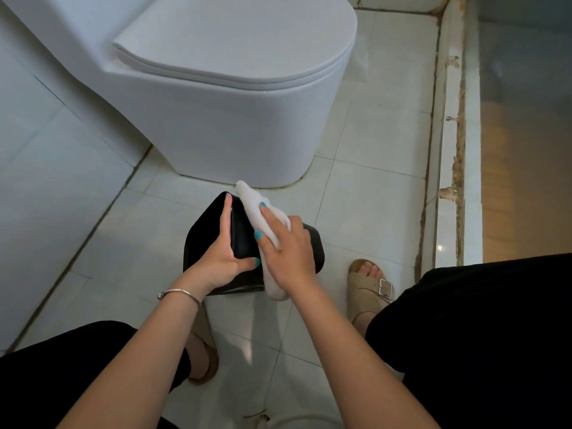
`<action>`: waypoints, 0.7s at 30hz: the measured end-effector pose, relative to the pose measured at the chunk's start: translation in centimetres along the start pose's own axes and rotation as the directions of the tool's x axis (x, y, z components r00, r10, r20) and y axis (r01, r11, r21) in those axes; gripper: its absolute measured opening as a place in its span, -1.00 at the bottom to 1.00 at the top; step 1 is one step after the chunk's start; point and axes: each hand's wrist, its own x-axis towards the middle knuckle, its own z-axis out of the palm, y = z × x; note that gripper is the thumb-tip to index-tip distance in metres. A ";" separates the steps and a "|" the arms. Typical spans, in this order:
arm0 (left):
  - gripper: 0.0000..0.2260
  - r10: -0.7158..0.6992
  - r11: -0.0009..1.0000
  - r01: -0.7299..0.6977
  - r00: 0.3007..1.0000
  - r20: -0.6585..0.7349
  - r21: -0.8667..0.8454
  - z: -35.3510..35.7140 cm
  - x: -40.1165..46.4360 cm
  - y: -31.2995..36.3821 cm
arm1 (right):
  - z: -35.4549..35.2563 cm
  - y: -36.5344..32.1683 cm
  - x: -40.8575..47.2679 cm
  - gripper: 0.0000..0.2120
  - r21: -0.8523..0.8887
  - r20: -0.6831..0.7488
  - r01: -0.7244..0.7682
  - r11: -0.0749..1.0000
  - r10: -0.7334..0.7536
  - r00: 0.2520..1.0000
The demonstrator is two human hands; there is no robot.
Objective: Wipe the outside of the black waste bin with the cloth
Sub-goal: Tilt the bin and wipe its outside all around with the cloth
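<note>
Fingers of the right hand [289,258] curl around one white cloth [257,209], pressing it to the top of the single black waste bin [198,239]. The left hand [221,253] lies against the bin's left side, fingers straight and together along the surface, thumb hooked over the near edge; a silver bracelet [179,294] circles that wrist. The bin stands on the tiled floor [371,196] just in front of one white toilet [223,113], lid closed. Two tan sandals [370,289] flank the bin. Bare tile lies to the bin's left and right; a stained white curb [448,134] bounds the floor on the right.
</note>
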 end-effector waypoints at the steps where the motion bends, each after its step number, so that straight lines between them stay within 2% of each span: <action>1: 0.12 0.002 1.000 -0.002 1.000 -0.020 -0.017 -0.3 -0.3 -0.1 | 0.2 0.8 0.2 -0.52 -0.035 -0.006 -0.017 0.999 0.016 1.000; 6: 0.12 0.008 0.997 -0.013 0.998 -0.056 -0.080 -1.2 -1.1 -1.1 | -0.3 5.5 2.0 -0.55 -0.108 0.004 -0.231 0.967 0.233 0.972; 12: 0.10 -0.004 1.000 0.005 1.000 -0.031 0.023 -0.7 -0.5 -0.1 | -1.6 8.4 3.0 -0.57 -0.032 0.019 -0.448 0.894 0.448 0.894; 16: 0.13 0.018 0.998 -0.016 0.999 -0.027 0.064 -0.9 -0.5 -0.6 | -0.9 6.6 2.6 -0.56 -0.024 0.003 -0.436 0.900 0.436 0.900; 21: 0.17 0.019 0.980 -0.023 0.999 0.026 0.198 0.5 0.7 0.9 | -0.7 3.0 1.6 -0.54 0.049 -0.015 -0.331 0.942 0.332 0.943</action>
